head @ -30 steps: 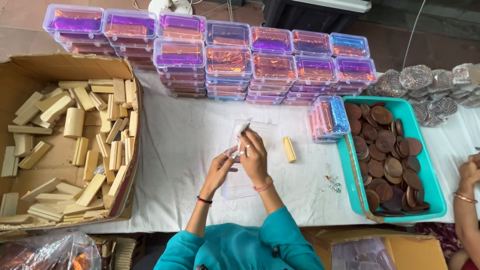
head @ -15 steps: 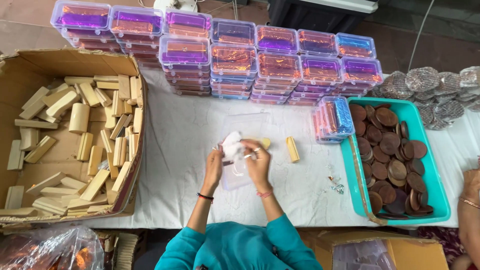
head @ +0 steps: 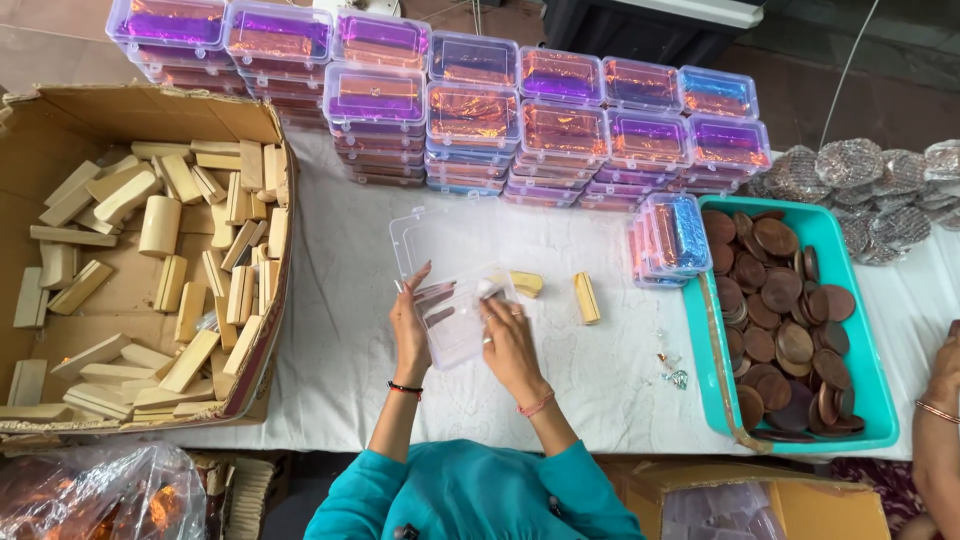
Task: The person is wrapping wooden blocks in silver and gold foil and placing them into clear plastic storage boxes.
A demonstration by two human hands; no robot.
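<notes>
1. The left hand (head: 410, 322) is gripping the left edge of a clear plastic box (head: 455, 285), fingers spread along its side, so it is grasping the box.
2. The right hand (head: 508, 340) is pressing its fingertips into the box's lower tray, where a small white wad (head: 489, 290) is lying; whether those fingers are pinching the wad or only pushing on it, I cannot tell.
3. The clear plastic box is lying open on the white-covered tabletop (head: 350, 300), directly in front of the person, its lid hinged back and pointing away from them.
4. Two pale wooden blocks are resting just beyond the right hand: one (head: 527, 284) beside the box's right edge, the other (head: 585, 298) a little further right, standing apart from it.
5. A cardboard carton (head: 150, 110) full of similar wooden blocks is sitting at the left end of the tabletop.
6. Stacks of closed clear boxes (head: 480, 120) with purple and orange shiny contents are lining the far edge.
7. A teal tray (head: 850, 320) of brown round discs is sitting to the right, with a few closed boxes (head: 665, 238) leaning against its left wall.
8. Another person's hand (head: 945, 375) is showing at the right edge, near the tray.
</notes>
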